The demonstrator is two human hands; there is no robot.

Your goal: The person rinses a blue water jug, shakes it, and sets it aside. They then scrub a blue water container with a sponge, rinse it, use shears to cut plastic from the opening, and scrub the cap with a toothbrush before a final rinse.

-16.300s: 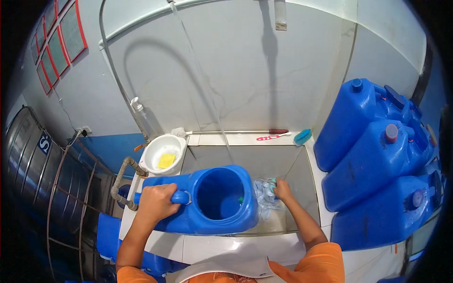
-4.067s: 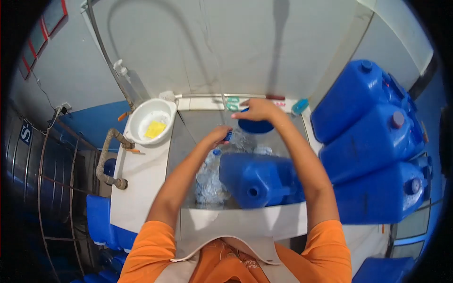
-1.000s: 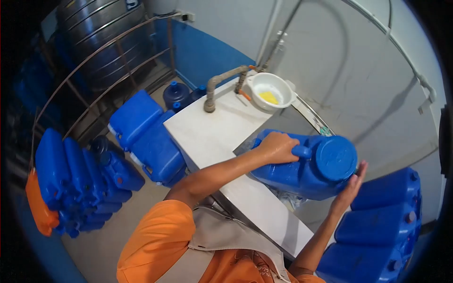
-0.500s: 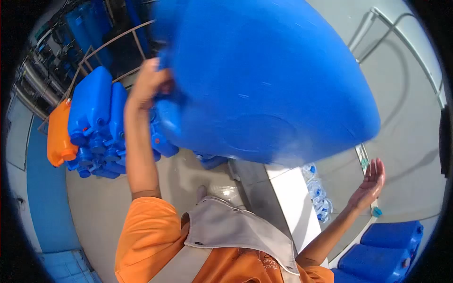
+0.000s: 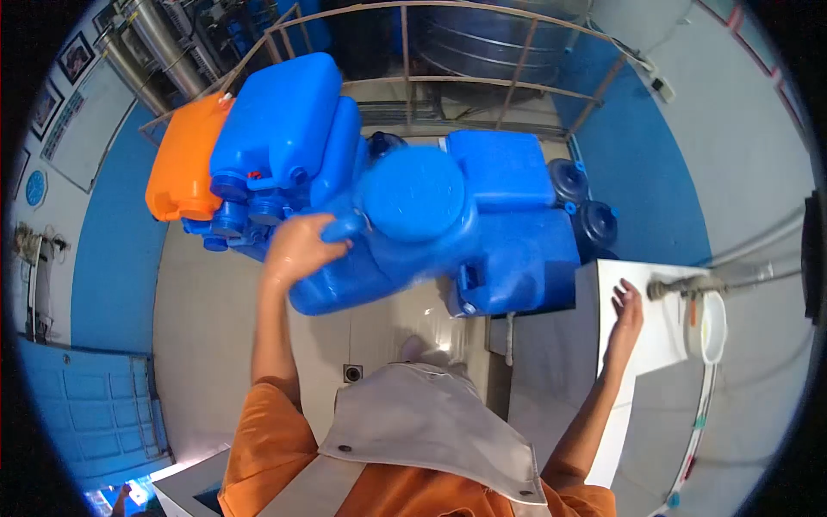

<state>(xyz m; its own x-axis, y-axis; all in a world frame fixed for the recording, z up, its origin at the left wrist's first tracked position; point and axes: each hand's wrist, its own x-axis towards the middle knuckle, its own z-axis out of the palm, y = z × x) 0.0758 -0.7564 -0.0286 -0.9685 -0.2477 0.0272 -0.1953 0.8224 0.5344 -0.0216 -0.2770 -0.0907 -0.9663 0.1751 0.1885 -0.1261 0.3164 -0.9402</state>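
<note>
My left hand (image 5: 303, 250) is closed round the handle of a blue jug (image 5: 396, 246), whose big round cap faces up towards the camera, slightly blurred. The jug hangs above the tiled floor, in front of other blue containers. My right hand (image 5: 627, 312) holds nothing; its fingers are apart, over the white counter (image 5: 616, 392). To the left of the held jug, a blue container (image 5: 280, 116) lies on a pile beside an orange one (image 5: 185, 159). Behind and right of it are more blue containers (image 5: 500, 168).
A metal railing (image 5: 405, 43) runs across the back. Dark blue round bottles (image 5: 596, 226) stand by the right wall. The counter carries a pipe fitting (image 5: 689, 286) and a white basin (image 5: 713, 327). A floor drain (image 5: 352, 373) lies before me.
The view has turned left. The held jug has come down from high in front of the camera, and its cap now faces me. My right hand is over the counter.
</note>
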